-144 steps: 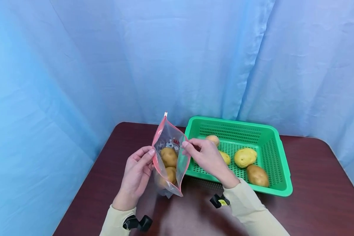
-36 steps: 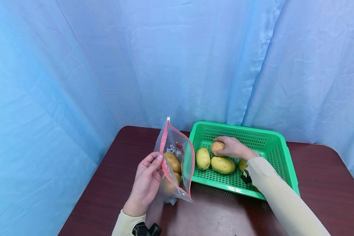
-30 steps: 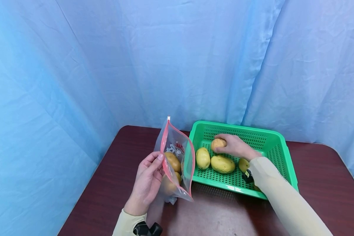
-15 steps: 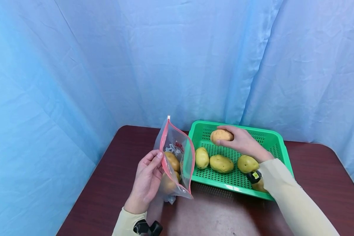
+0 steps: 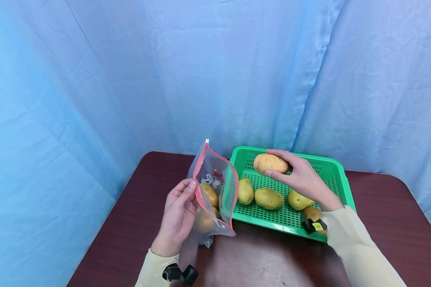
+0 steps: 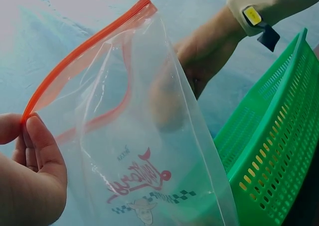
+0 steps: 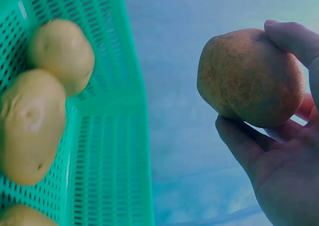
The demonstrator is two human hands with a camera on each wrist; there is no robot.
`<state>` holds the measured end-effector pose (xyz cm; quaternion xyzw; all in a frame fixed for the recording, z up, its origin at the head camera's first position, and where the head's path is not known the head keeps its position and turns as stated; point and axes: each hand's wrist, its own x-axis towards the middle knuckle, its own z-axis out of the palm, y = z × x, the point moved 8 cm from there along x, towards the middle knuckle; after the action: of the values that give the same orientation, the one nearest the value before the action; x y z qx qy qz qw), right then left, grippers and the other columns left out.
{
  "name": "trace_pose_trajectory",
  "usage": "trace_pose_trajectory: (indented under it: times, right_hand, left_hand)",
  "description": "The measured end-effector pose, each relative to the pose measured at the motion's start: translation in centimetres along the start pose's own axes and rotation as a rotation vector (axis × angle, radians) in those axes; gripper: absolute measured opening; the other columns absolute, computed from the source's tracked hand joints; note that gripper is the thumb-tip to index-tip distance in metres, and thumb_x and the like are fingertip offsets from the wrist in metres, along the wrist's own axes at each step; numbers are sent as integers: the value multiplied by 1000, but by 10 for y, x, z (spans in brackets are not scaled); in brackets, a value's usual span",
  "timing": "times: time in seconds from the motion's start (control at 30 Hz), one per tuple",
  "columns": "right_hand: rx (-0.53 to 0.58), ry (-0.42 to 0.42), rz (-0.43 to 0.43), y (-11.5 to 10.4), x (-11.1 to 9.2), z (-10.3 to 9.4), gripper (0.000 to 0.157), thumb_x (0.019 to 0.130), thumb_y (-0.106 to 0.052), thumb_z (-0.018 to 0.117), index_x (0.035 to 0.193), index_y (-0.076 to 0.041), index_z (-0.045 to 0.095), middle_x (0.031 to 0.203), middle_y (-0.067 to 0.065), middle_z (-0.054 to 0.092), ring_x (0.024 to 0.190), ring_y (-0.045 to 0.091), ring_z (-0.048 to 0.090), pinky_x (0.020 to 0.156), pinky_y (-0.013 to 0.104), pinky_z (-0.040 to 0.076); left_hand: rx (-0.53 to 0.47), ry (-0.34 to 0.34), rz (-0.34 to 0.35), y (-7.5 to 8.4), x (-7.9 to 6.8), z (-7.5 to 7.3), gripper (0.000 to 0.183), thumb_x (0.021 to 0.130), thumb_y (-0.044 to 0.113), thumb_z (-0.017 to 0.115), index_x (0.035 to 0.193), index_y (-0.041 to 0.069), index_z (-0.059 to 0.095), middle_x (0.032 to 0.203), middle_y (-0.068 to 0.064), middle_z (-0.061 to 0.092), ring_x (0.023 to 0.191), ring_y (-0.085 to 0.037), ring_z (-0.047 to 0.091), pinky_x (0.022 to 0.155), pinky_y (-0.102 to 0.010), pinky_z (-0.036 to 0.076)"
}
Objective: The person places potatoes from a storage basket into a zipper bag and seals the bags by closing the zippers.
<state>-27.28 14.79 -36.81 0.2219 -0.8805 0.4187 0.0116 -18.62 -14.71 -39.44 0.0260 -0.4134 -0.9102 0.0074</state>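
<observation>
The right grip (image 5: pixel 303 175) clasps a potato (image 5: pixel 267 162), parted just enough to span it, with the green basket (image 5: pixel 262 225) beneath. To its left, the left grip (image 5: pixel 177 213) pinches the clear bag (image 5: pixel 230 195) by one side of its rim (at least two brown potatoes (image 5: pixel 209 195) show inside). My worry is the opposite side: with no hand on it, it could fold inward and catch a potato, and if the pinch slackens, the loaded bag might slump away from that grip.
</observation>
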Motion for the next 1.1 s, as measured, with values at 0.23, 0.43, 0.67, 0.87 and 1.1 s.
trace_pose_trajectory:
  times: [0.23, 0.43, 0.67, 0.87, 1.1]
  right_hand:
    - [92, 39, -32, -25, -9, -3, 60, 97, -31, 75, 152, -23, 52, 144, 4, 58, 108, 18, 63, 82, 24, 54]
    - [180, 73, -112, -52, -13, 1, 59, 95, -19, 77, 150, -22, 55, 144, 0, 58, 107, 13, 64, 83, 23, 55]
    - [255, 125, -223, -83, -16, 7, 62, 91, -7, 80, 147, -20, 58, 147, -1, 57, 116, 12, 62, 88, 20, 53]
    - [285, 141, -315, -109, -15, 18, 66, 86, -3, 84, 145, -18, 60, 148, 0, 58, 130, 15, 57, 94, 24, 54]
    - [169, 146, -386, -124, -7, 41, 65, 85, -12, 87, 144, -18, 60, 150, -1, 57, 139, 19, 50, 99, 33, 53]
  left_hand:
    - [-9, 7, 12, 3, -1, 1, 17, 106, 1, 53, 98, 8, 68, 85, 0, 68, 75, -7, 64, 69, -20, 55]
    - [-25, 26, 12, 5, 0, 0, 17, 106, 2, 54, 99, 7, 68, 86, -1, 69, 77, -7, 66, 71, -20, 55]
    - [-31, 26, 10, 7, 1, 1, 14, 106, 6, 57, 101, 7, 70, 91, -2, 72, 81, -9, 69, 76, -21, 57]
    - [-46, 35, 17, 8, 2, 1, 17, 107, 5, 55, 101, 7, 71, 92, -3, 73, 83, -9, 70, 75, -21, 57]
    - [-54, 44, 6, 8, 3, -1, 16, 107, 6, 55, 105, 7, 71, 94, -3, 73, 84, -10, 70, 77, -21, 57]
